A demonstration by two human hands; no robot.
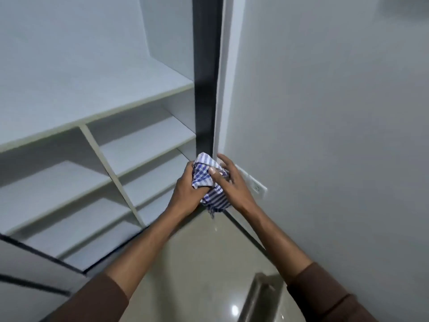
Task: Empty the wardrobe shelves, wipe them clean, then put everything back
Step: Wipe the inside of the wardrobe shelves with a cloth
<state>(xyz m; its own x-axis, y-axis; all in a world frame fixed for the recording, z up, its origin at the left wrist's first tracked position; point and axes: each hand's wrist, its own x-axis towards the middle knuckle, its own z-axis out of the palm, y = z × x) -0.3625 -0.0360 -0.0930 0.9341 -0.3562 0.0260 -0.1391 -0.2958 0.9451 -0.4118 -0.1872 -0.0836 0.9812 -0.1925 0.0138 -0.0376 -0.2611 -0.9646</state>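
A blue-and-white checked cloth (210, 182) is bunched between both hands in front of the wardrobe's right edge. My left hand (185, 191) grips the cloth from the left with curled fingers. My right hand (232, 182) holds it from the right, thumb pressed on top. A loose end of the cloth hangs below the hands. The white wardrobe shelves (144, 145) stand bare on the left, split by a vertical divider (111, 173), with a wide upper shelf (92, 89) above them.
The dark wardrobe frame (205, 89) runs vertically beside a grey wall (325, 135) on the right. A white wall socket (255, 184) sits low on that wall. Glossy beige floor (197, 263) lies below. A sliding door edge (34, 263) is at lower left.
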